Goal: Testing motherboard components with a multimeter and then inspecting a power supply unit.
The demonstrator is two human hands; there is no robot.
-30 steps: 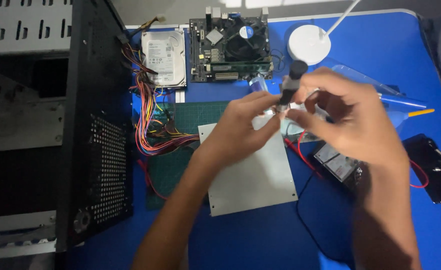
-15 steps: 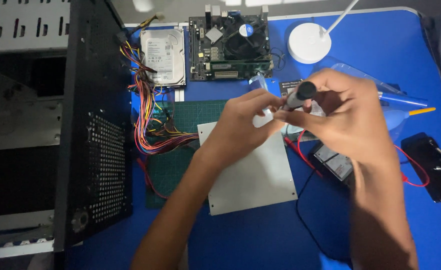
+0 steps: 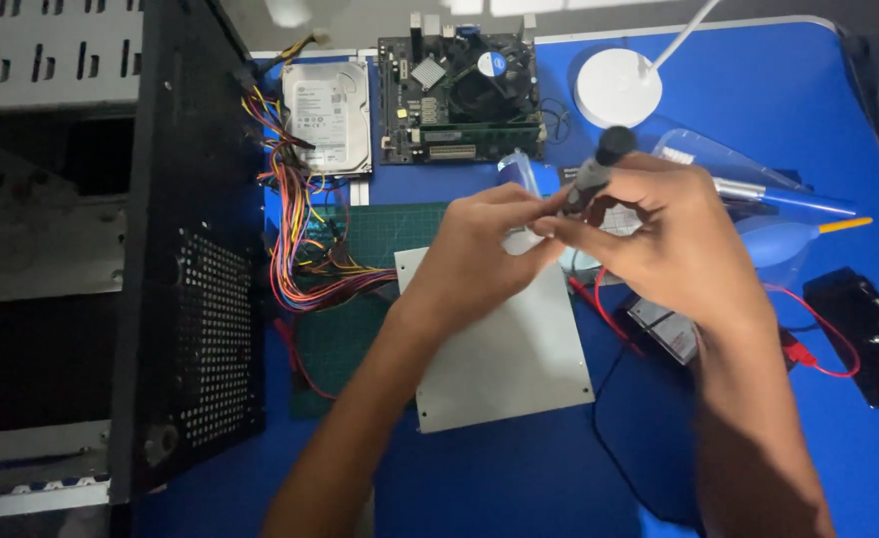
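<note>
The lower end of the screwdriver (image 3: 599, 171) was hidden inside the right hand (image 3: 673, 244), and whatever the left hand (image 3: 484, 254) pinched against it was too small to tell. The computer case (image 3: 111, 259) ran off the left edge, its inside too dark to read. The black device (image 3: 868, 334) on the counter (image 3: 519, 478) was cut by the right edge, and the forearms covered part of the grey plate (image 3: 504, 359).

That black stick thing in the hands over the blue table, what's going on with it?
A person holds a black screwdriver-like tool in the right hand, while the left hand pinches near its lower end. The hands hover above a grey metal plate on a green mat. On the blue table lie a motherboard, a hard drive and a bundle of coloured wires beside an open black computer case.
</note>
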